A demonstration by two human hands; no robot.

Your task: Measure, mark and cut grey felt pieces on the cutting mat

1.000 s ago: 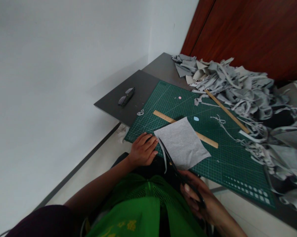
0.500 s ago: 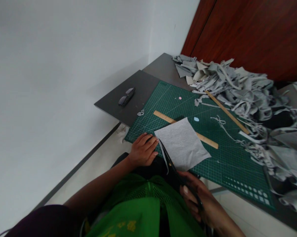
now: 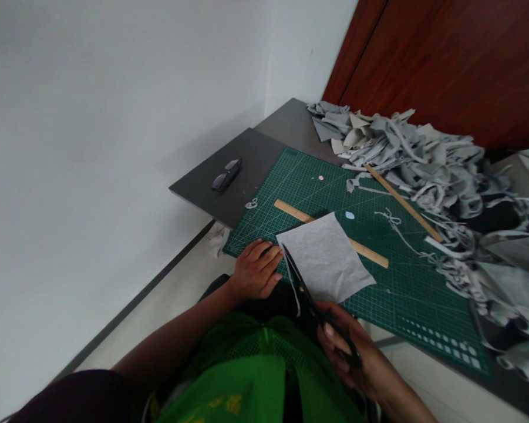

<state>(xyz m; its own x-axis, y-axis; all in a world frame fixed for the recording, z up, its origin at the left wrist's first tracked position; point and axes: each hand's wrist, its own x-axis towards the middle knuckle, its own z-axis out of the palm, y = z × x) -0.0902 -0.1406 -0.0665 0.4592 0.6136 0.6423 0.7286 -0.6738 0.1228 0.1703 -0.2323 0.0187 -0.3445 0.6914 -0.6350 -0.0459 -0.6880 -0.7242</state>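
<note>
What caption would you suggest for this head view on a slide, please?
Right hand runs black scissors along a grey felt square that the left hand steadies on a green cutting mat.

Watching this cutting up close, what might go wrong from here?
The left hand lies right beside the black scissors that the right hand works along the edge of the grey felt square, so a fingertip could get nicked. The felt overhangs the green cutting mat, so it may sag and the cut may wander.
</note>
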